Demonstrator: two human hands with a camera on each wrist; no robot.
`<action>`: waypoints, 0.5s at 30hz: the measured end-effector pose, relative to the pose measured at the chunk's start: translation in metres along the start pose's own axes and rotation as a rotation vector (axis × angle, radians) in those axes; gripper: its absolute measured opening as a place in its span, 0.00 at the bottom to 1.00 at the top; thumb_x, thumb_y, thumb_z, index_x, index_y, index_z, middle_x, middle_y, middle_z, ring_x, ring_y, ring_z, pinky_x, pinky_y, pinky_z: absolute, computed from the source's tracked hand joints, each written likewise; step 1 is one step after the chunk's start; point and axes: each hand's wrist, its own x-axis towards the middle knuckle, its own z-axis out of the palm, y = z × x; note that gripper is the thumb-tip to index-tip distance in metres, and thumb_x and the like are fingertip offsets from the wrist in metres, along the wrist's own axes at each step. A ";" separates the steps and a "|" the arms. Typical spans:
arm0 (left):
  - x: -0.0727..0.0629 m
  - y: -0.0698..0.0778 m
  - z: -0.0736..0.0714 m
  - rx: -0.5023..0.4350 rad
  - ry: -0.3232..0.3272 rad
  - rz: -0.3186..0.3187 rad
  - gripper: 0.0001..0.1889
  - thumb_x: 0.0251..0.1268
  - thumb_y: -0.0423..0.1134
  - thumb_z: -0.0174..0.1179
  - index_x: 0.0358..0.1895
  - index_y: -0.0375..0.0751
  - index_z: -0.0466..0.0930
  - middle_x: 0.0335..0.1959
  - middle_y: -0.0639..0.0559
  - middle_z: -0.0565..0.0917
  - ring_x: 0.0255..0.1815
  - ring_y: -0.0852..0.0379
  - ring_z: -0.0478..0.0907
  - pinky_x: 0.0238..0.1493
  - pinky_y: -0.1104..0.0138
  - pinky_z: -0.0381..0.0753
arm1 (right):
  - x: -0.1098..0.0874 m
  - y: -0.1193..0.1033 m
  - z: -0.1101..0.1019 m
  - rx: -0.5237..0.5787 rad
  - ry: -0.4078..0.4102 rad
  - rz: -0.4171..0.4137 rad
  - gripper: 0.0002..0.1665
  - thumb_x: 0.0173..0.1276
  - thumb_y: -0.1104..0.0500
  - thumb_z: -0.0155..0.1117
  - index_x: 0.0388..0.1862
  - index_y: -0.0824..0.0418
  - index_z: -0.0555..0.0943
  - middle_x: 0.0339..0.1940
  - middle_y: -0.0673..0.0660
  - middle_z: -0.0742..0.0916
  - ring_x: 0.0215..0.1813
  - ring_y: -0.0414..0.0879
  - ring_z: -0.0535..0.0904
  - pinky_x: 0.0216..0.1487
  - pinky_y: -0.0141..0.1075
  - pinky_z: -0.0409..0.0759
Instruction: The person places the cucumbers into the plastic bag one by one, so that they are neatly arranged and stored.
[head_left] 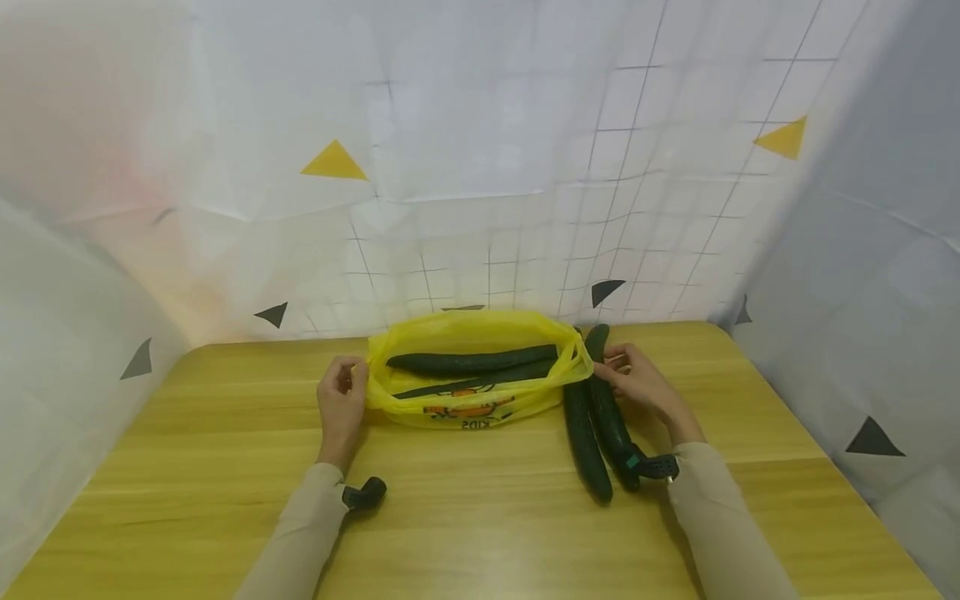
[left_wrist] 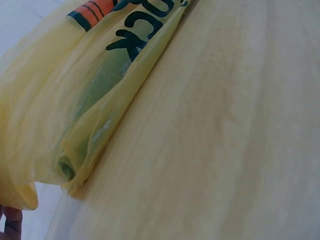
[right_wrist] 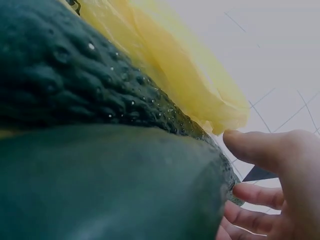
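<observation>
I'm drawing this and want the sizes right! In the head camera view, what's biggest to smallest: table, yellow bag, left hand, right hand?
1. Table
2. Yellow bag
3. Left hand and right hand: too alike to rank.

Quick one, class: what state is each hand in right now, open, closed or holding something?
Left hand: closed, pinching the left edge of the yellow bag.
Right hand: open, fingers apart, thumb tip by the bag's right edge.

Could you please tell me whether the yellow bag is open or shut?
Open: the yellow bag gapes in the head view, showing cucumbers inside.
</observation>
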 end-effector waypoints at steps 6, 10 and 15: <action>-0.001 0.000 -0.001 0.004 0.001 -0.007 0.09 0.66 0.35 0.56 0.39 0.28 0.79 0.28 0.56 0.78 0.25 0.65 0.68 0.29 0.75 0.68 | 0.001 -0.001 0.000 -0.023 -0.028 0.008 0.43 0.69 0.41 0.54 0.69 0.69 0.55 0.61 0.73 0.70 0.58 0.64 0.72 0.49 0.46 0.80; 0.000 0.000 -0.001 0.001 0.001 -0.009 0.10 0.66 0.35 0.56 0.40 0.28 0.79 0.29 0.56 0.78 0.25 0.66 0.68 0.29 0.75 0.69 | 0.002 -0.002 -0.001 -0.033 -0.041 0.024 0.45 0.69 0.40 0.54 0.70 0.69 0.54 0.61 0.74 0.69 0.58 0.63 0.73 0.49 0.45 0.81; 0.000 0.000 0.000 -0.001 -0.003 0.000 0.10 0.67 0.35 0.56 0.39 0.28 0.79 0.30 0.53 0.79 0.25 0.66 0.69 0.29 0.75 0.69 | 0.001 -0.003 -0.001 -0.052 -0.055 0.035 0.46 0.68 0.41 0.55 0.72 0.69 0.53 0.61 0.73 0.70 0.59 0.62 0.72 0.50 0.44 0.80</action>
